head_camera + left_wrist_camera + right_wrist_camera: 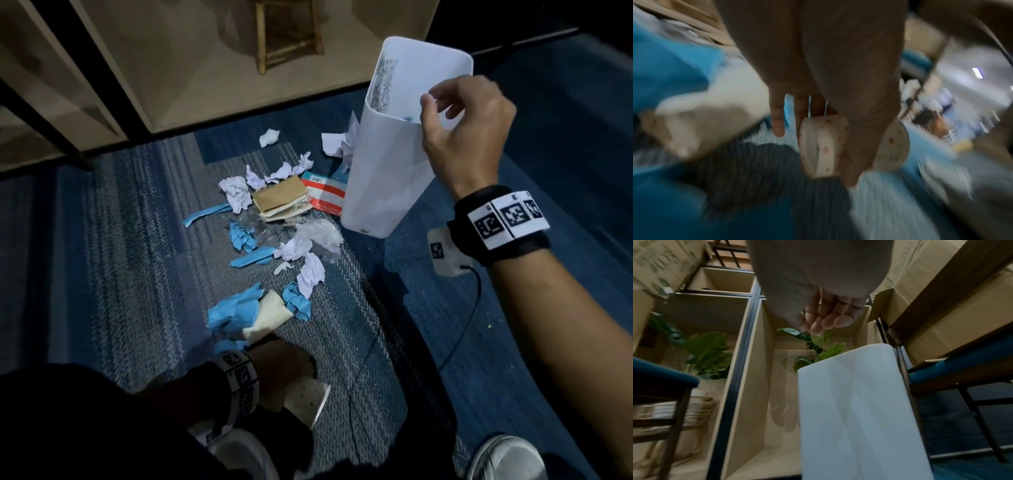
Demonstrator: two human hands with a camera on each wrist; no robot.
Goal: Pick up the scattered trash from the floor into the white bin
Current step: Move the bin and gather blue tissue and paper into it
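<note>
left hand (pixel 279 371) grips a dotted paper cup (pixel 305 399); right hand (pixel 469 133) at the tilted white bin (pixel 376 178) rim, hold unclear — next, likely carry cup across, drop inside.

Blue woven carpet (pixel 102 274), beige shelving (pixel 178 75) (black-framed), wooden stool (pixel 289 37), dim light

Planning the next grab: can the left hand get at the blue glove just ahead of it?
Probably not yet. The way from the left hand to the blue glove is free, but the hand grips a dotted paper cup, so its fingers are taken until that goes in the white bin.
</note>
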